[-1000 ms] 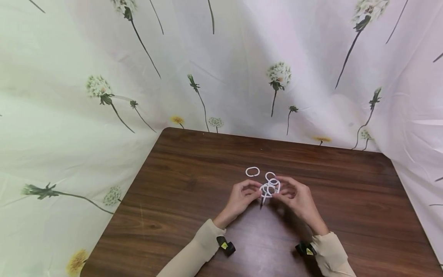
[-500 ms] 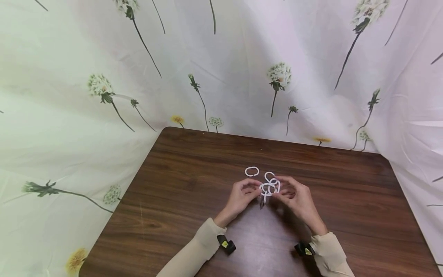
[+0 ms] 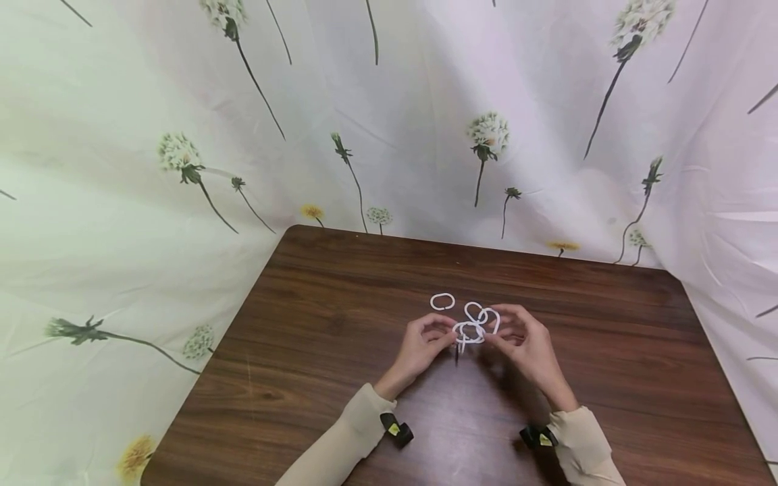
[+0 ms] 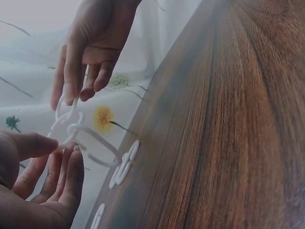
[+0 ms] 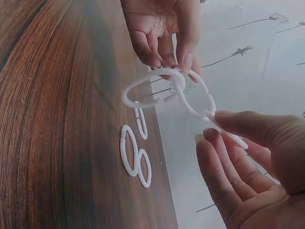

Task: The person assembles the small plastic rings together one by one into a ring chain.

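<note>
Several white oval split rings, linked together, hang between the two hands above the table. My left hand (image 3: 419, 347) pinches one ring (image 5: 164, 71) of this chain between thumb and fingertips. Through that chain runs a middle ring (image 5: 186, 102). My right hand (image 3: 530, 347) pinches a further ring (image 5: 233, 137) at the other end, its thumb over the edge. One linked ring (image 4: 102, 140) juts sideways over the table in the left wrist view. Fingers cover parts of the held rings.
Loose white rings lie on the brown wooden table (image 3: 340, 290) beyond the hands: a lone ring (image 3: 442, 293) and an overlapping pair, one of them this ring (image 5: 122, 148). Behind the table hangs a flower-printed white cloth (image 3: 413, 135).
My right hand has shifted slightly right, and the rings between the hands look more spread out. The left hand stays nearly in place, as do the rings on the table.
</note>
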Demonstrator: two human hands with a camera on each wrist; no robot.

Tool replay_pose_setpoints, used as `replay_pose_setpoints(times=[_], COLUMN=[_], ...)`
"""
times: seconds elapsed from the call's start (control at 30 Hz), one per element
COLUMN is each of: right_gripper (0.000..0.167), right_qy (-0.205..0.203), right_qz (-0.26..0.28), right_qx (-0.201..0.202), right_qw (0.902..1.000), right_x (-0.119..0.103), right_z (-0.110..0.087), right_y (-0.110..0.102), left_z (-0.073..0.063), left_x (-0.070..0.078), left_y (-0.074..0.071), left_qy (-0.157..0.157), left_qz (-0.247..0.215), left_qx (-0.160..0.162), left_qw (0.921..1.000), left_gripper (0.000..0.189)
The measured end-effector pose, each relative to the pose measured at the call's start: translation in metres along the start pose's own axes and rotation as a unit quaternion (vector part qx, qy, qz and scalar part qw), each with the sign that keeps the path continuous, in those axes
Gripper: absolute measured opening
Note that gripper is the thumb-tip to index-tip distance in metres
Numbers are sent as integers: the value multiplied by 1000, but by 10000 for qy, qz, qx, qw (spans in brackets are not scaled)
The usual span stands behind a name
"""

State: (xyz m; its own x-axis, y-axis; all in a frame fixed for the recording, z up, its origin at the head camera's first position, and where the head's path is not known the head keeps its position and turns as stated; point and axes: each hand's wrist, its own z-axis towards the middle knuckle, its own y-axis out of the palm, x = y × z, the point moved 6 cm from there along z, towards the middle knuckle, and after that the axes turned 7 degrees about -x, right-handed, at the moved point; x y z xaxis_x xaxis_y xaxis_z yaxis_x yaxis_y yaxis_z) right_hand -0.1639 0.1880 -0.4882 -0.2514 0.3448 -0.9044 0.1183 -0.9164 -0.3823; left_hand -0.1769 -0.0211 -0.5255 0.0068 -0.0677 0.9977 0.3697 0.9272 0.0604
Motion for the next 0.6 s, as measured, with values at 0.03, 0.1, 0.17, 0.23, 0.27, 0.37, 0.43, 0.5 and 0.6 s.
replay_pose_setpoints(times=[0.03,0.1,0.17,0.23,0.27,0.37,0.43,0.5,0.6], right_gripper=[54,56,59,60,59,54,48,41,30], right_qy=[10,23,15,4,4,20,66,150,304], right_qz=[15,40,43,55,55,89,205,349,537], right_qx=[-10,-35,-77,-143,-175,-290,-364,-411,-365], right_qw=[10000,10000,10000,9999,9998,9995,9991,9984,9974], right_x=[0,0,-1,-2,-3,-4,-4,-4,-4], right_z=[0,0,0,-1,-1,-1,-1,0,0], right_y=[0,0,0,1,1,2,3,4,3], left_z=[0,0,0,-1,-1,-2,-3,-4,-4], left_x=[0,-1,-3,-5,-5,-7,-7,-7,-7], left_y=[0,0,-1,-1,-1,-2,-3,-3,-3], left_qy=[-21,-61,-99,-137,-143,-137,-120,-98,-41], left_qz=[2,3,23,31,28,-1,-35,-62,-49], left_qx=[16,42,55,57,57,86,101,113,101], left_qw=[10000,10000,9999,9999,9999,9999,9999,9999,9999], left_gripper=[26,25,25,24,24,24,23,23,23])
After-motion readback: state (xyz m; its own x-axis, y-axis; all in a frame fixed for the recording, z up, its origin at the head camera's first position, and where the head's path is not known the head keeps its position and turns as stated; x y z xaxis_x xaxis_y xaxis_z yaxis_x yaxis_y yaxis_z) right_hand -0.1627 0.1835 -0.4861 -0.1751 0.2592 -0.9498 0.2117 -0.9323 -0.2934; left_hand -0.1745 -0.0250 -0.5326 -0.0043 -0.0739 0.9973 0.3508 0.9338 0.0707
